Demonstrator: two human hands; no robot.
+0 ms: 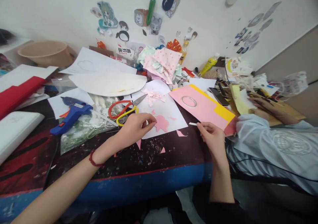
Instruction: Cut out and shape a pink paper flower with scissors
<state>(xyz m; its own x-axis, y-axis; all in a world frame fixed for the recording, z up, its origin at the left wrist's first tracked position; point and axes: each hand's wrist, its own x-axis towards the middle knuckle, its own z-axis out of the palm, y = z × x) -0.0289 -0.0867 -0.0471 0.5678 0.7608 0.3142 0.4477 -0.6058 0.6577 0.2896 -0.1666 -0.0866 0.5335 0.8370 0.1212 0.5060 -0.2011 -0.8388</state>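
Note:
My right hand (212, 136) pinches a small white strip (193, 123) between thumb and finger, out past the right edge of a white sheet of paper (146, 134). Over that sheet's left side is my left hand (139, 126), its thumb and fingertips pressed together at the edge of a pink paper cutout (162, 123). Whether the fingertips hold anything is hidden. Orange-and-yellow-handled scissors (124, 110) lie just behind the left hand, blades over the sheet. Small pink dotted scraps (154, 96) rest further up the sheet, and pink offcuts (182, 133) lie about it.
A blue glue gun (72, 114) lies on a plastic bag (84, 131) at left. Pink card with a ring of tape (189, 101) sits right of the sheet. Crumpled dotted paper (162, 63) and bottles stand behind. At right is another person's sleeve (270, 148).

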